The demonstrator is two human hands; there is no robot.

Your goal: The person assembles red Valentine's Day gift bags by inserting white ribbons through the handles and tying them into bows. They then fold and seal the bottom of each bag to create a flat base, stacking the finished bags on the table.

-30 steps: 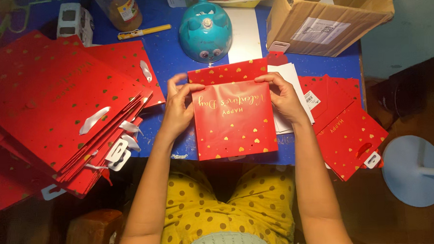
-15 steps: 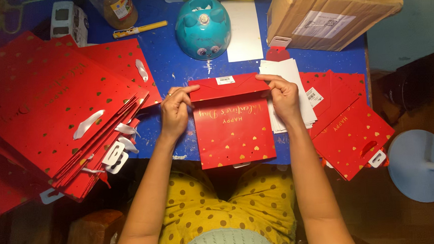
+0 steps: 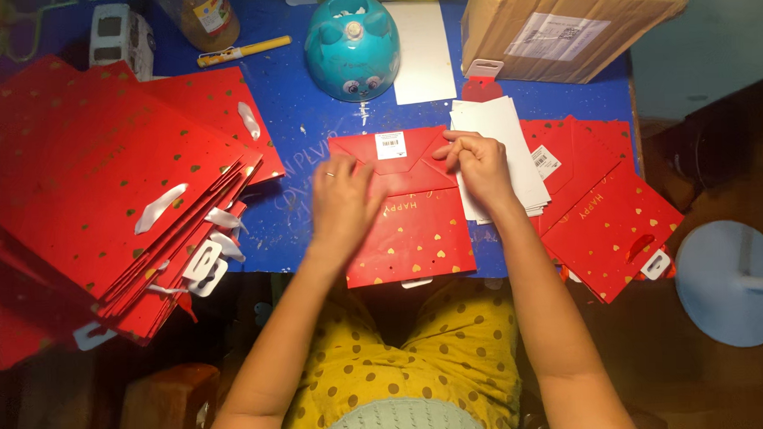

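**Both hands pressed on a red gift bag at the bench edge**

I saw a flat red gift bag (image 3: 409, 226) with gold hearts lying on the blue bench (image 3: 309, 123), right at its near edge in front of me, its folded bottom flap turned away from me and carrying a small white label. My left hand (image 3: 344, 203) lay open and flat on the bag's left part, fingers spread, gripping nothing. My right hand (image 3: 477, 161) rested on the flap's right corner with its fingers curled down, pressing rather than holding. Just under that hand sat a stack of white cards (image 3: 503, 153). To the left a big pile of red bags (image 3: 97, 192) with white ribbon handles fanned out; to the right lay more flat red bags (image 3: 608, 209). Farther back stood a teal round toy (image 3: 351, 44) and a cardboard box (image 3: 562, 22).
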